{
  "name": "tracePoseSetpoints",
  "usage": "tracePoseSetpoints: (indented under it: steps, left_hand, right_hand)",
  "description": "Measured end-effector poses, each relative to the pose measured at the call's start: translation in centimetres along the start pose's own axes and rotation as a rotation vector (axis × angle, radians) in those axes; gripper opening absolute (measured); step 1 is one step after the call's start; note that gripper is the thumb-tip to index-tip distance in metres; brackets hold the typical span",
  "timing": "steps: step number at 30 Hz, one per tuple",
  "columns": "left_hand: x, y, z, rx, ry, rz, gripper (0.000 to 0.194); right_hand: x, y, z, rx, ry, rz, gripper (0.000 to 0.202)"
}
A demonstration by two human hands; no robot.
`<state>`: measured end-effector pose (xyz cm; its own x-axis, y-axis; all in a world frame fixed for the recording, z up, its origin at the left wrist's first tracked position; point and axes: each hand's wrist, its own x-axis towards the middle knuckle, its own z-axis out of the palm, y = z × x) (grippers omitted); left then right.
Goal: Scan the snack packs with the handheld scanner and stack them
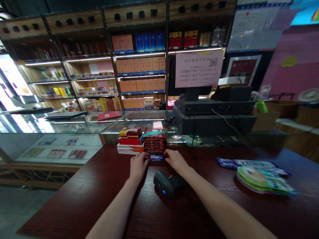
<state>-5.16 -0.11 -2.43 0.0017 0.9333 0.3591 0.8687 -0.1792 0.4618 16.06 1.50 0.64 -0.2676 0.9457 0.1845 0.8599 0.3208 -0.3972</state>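
A stack of dark red snack packets point(155, 142) stands toward the far edge of the brown table, with small purple packs point(156, 157) low at its front. My left hand point(138, 166) has its fingers curled against the left end of the purple packs. At their right end, my right hand point(176, 160) pinches with bent fingers. Left of the packets is a pile of boxes point(130, 141) in white, red and yellow, close to my left fingertips. A black barcode scanner point(166, 183) lies between my forearms, its blue light on.
Purple long packets point(251, 164) and green round-topped packages point(263, 181) lie on the table's right side. Behind the table runs a glass counter point(112, 126) with a black cash register point(216, 114) and its cable. Shelves of boxed goods point(142, 66) line the back.
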Motion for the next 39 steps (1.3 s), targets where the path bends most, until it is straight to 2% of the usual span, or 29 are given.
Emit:
tracePoseSetpoints:
  steps: [8,14,21,28,34,39]
  left_hand:
    - [-0.6,-0.1,-1.0,0.078,0.113,0.09,0.017]
    - [-0.3,1.8,-2.6,0.169,0.114,0.186,0.021]
    - [1.0,6.0,-3.2,0.282,-0.067,0.262,0.021]
    - [2.3,11.3,-2.8,0.277,-0.19,0.361,0.022]
    - [3.4,15.7,-1.2,0.365,-0.248,0.441,0.025]
    - [4.3,18.6,1.2,0.369,-0.3,0.516,0.028]
  right_hand:
    - [-2.2,2.7,-2.9,-0.063,0.04,0.043,0.025]
    - [-4.3,4.9,-5.4,-0.14,0.06,0.111,0.027]
    - [-5.9,7.7,-7.6,-0.19,0.084,0.168,0.028]
    - [-7.4,10.9,-9.9,-0.234,0.111,0.224,0.028]
    - [-8.5,14.0,-12.0,-0.268,0.109,0.285,0.029]
    - [-9.3,16.7,-13.3,-0.288,0.092,0.345,0.03]
